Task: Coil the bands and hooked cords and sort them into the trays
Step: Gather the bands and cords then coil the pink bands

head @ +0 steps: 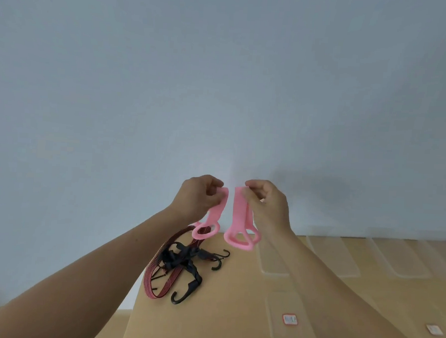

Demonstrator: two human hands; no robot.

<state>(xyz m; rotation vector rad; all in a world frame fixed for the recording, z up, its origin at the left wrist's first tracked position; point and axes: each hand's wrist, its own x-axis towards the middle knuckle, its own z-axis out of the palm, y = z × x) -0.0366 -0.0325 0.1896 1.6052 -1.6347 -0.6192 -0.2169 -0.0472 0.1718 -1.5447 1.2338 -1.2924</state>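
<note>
Left hand [198,193] pinches pink band [216,211] by its top end. Right hand [267,206] pinches second band [239,213] the same way. Both bands hang above the far edge of the surface [230,298], near each other, tops apart. Hooked cords [175,267] lie tangled at left edge. Clear trays [346,258] at far right.

A tan table [230,311] stands against a plain pale grey-blue wall [221,78]; a soft shadow [327,187] marks it.
</note>
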